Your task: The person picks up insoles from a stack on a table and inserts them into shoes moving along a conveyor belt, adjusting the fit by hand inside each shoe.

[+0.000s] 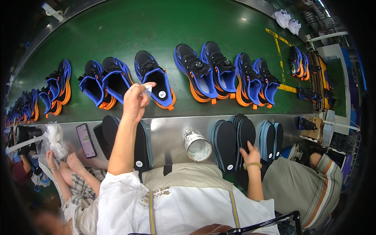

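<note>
My left hand (136,102) reaches over the green belt, its fingers pinched on a small whitish scrap (148,89). Just beyond them lies a black and blue sneaker (148,65) with an orange sole. A dark insole bearing a round white sticker (161,94) shows inside its opening. My right hand (252,155) is by the near end of a stack of black insoles (244,131), fingers apart; whether they touch it I cannot tell. Another insole stack (225,143) lies to its left. Behind my left forearm are more insoles (141,145), partly hidden.
More sneakers (205,72) stand in pairs along the green belt (129,27). A white-smeared can (197,147) is on the metal ledge (168,129). A phone (86,140) and crumpled clear plastic (56,137) lie left. Seated people (80,176) flank me on both sides.
</note>
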Tool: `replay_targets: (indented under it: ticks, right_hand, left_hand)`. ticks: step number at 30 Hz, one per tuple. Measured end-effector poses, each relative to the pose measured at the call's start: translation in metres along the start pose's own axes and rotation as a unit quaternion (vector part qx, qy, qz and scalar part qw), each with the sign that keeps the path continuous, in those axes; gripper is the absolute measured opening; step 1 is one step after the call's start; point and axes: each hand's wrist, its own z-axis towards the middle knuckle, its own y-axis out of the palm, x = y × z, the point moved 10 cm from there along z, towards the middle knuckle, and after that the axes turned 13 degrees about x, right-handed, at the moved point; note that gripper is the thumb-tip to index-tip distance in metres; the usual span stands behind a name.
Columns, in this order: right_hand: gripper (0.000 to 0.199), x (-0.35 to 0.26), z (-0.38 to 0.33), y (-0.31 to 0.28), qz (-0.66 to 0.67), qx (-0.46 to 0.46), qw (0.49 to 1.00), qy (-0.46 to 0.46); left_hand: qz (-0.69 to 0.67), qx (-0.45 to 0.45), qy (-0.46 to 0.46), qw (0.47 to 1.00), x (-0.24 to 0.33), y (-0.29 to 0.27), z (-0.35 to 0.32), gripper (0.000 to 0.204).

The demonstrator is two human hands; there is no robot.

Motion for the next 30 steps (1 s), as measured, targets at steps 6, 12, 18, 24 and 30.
replay_targets:
  ticks: [6,12,18,24,30]
  right_hand:
    - [0.061,0.038,-0.029,0.011,0.114,0.082,0.988,0.058]
    - [0.042,0.056,-0.017,-0.01,0.173,0.126,0.976,0.03]
    - [0.013,-0.028,0.064,-0.118,0.353,0.173,0.916,-0.08]
    - [0.018,-0.205,0.112,-0.073,0.371,-0.264,0.881,-0.129]
    - [0.019,-0.275,0.137,0.013,0.123,-0.117,0.935,-0.31]
  left_hand:
    - [0.026,-0.033,-0.062,0.997,-0.053,0.053,0.013,0.015]
    - [0.512,0.004,0.41,0.755,-0.051,0.127,0.007,0.039]
    - [0.569,0.01,0.491,0.659,-0.062,0.14,0.031,0.05]
    - [0.59,-0.119,0.224,0.767,-0.053,0.142,0.092,0.046]
    - [0.553,-0.177,0.103,0.808,-0.072,0.127,0.099,0.047]
